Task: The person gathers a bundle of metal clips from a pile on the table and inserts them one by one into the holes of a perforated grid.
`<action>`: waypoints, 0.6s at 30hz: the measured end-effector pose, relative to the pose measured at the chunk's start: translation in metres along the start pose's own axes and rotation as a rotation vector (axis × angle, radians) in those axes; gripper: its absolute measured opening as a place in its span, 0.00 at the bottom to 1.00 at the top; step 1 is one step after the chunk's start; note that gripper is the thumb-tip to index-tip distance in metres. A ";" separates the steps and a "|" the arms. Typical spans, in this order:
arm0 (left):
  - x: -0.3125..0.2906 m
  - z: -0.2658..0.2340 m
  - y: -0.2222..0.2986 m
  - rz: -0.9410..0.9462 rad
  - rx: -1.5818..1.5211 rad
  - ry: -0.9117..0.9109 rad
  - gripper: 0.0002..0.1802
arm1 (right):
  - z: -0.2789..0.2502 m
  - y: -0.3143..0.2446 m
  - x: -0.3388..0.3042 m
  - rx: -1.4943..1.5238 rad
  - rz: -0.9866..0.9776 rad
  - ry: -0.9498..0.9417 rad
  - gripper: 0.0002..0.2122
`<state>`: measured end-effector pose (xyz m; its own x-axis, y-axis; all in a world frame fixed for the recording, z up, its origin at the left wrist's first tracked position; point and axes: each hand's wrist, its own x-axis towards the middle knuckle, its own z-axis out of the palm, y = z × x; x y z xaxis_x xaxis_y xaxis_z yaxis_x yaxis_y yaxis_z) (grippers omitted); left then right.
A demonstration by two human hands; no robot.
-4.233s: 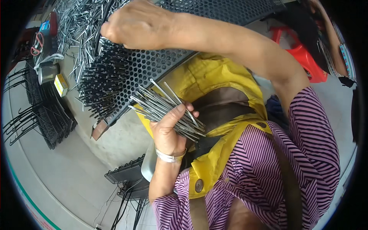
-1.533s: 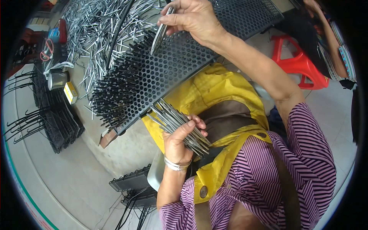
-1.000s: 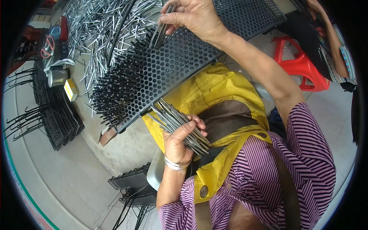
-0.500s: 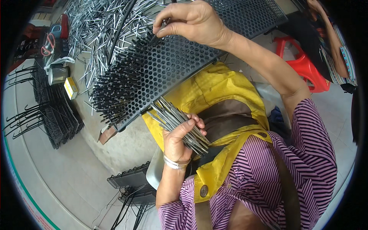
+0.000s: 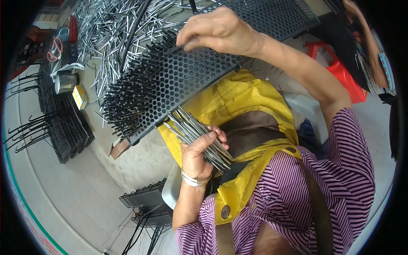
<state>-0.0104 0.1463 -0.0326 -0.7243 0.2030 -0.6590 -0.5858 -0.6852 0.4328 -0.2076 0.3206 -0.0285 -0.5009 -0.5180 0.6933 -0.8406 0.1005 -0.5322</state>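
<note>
The right hand (image 5: 221, 32) is bent over the tray with thumb and forefinger drawn near each other; whether a rod sits between them cannot be told, since the fingers hide that spot. The left hand (image 5: 197, 155) is wrapped around a bunch of metal rods (image 5: 191, 131), thumb across the top.

Largest comes the black tray (image 5: 195, 78), full of round holes and slanting across the view above the yellow apron (image 5: 238, 95). Beyond its far edge spreads a pile of loose rods (image 5: 112, 40). Smaller is the crowd of dark-ended rods (image 5: 131, 93) standing packed in the tray's left part, and smaller again the held bunch.

The likeliest trouble is the right fingers knocking the standing rods askew, as they work right against that packed edge. The bunch might also fan out and drop rods if the left thumb eases, its ends being uneven.

The bunch lies across the left palm, its upper ends just beside the tray's near edge, below the right hand and well apart from it.
</note>
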 end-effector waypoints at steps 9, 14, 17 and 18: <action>-0.001 -0.003 0.000 0.015 -0.009 0.005 0.09 | -0.017 0.010 0.029 0.034 0.023 -0.192 0.05; -0.001 -0.007 0.000 0.018 -0.018 -0.012 0.09 | -0.008 0.004 0.041 0.139 0.035 -0.216 0.05; -0.001 -0.009 0.001 -0.001 0.012 -0.034 0.10 | 0.000 0.002 0.051 0.163 0.053 -0.305 0.04; -0.001 -0.008 0.000 -0.001 0.015 -0.035 0.10 | 0.003 0.003 0.055 0.051 0.052 -0.316 0.05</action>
<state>-0.0068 0.1399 -0.0370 -0.7361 0.2283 -0.6372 -0.5915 -0.6746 0.4416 -0.2372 0.2899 0.0065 -0.4475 -0.7522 0.4836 -0.8002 0.0954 -0.5921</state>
